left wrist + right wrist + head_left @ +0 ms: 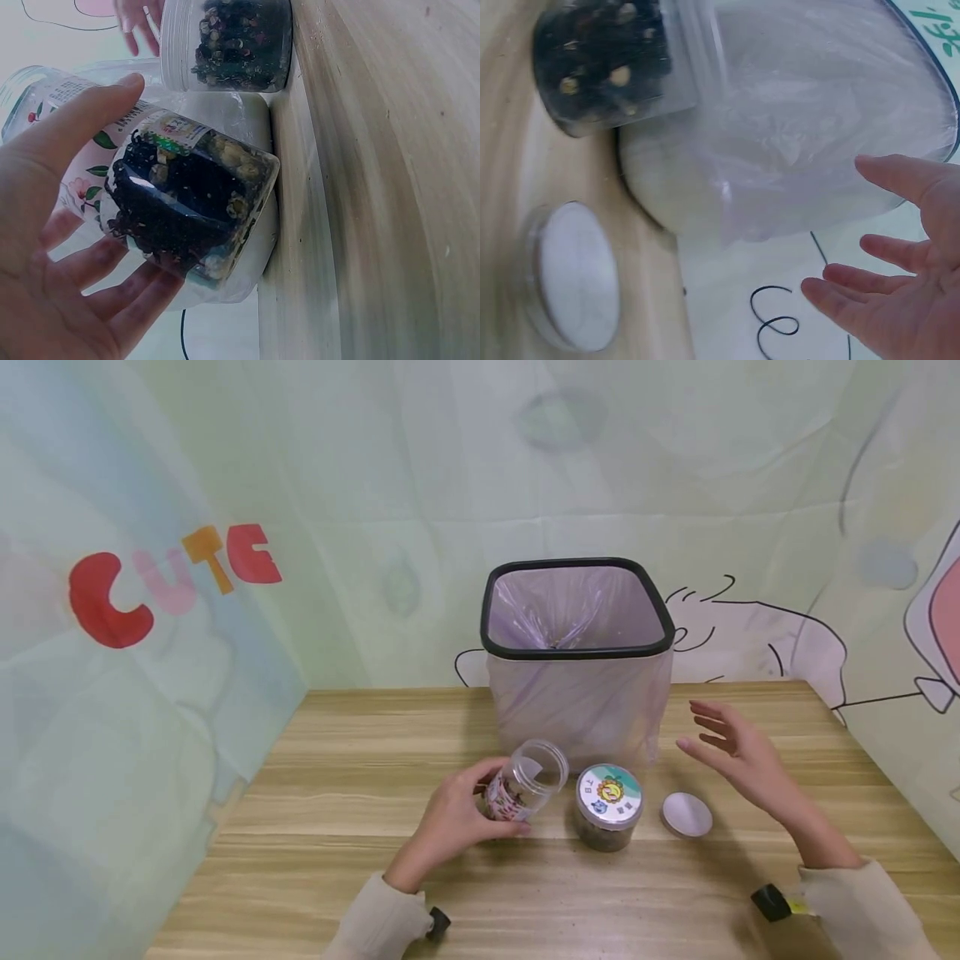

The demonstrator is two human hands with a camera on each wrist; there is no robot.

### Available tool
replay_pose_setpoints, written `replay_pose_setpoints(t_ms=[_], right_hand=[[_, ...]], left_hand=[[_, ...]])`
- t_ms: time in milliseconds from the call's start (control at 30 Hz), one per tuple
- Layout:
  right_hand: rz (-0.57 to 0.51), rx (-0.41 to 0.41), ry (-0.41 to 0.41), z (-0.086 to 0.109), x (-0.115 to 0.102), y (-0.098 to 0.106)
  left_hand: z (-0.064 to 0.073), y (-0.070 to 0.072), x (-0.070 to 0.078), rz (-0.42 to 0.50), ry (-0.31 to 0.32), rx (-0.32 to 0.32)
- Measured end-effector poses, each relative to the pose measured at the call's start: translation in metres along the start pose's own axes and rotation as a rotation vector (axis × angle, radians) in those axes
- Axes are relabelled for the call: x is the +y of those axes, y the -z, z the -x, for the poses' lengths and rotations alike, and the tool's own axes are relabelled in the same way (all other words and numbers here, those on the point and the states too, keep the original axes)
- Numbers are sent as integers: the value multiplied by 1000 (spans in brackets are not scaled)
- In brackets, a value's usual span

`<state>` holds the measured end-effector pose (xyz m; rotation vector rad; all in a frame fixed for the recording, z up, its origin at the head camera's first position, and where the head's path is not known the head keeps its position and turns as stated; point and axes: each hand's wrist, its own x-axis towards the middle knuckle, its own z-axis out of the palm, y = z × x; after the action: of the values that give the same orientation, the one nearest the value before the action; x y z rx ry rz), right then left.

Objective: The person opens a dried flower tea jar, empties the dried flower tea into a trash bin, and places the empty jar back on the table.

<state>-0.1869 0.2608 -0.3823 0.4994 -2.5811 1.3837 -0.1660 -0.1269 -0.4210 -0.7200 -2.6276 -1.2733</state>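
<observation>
My left hand (pixel 457 814) grips a clear jar (pixel 187 187) with a flower-printed label, thumb on one side and fingers on the other. The jar tilts to the right, its uncovered mouth toward the bin, with dark dried tea and pale flower buds inside. Just right of it stands a second jar (pixel 607 827) of similar dark contents, under a printed lid (pixel 610 793). A white round lid (pixel 686 815) lies on the table to the right of that. Above this lid hovers my right hand (pixel 738 760), fingers spread and holding nothing.
Behind the jars stands a bin (pixel 577 653) with a black rim, lined with a translucent bag. The wooden table (pixel 360 752) meets printed cloth walls (pixel 375 527) at the back and sides.
</observation>
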Motion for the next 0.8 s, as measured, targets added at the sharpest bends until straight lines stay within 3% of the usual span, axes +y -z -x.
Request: replay_pose_setpoints(t_ms=[567, 800], right_hand=[[-132, 112, 18, -31, -45, 2], [-131, 150, -25, -48, -68, 1]], left_hand=[[2, 2, 0, 27, -7, 50], [2, 4, 0, 36, -5, 72]])
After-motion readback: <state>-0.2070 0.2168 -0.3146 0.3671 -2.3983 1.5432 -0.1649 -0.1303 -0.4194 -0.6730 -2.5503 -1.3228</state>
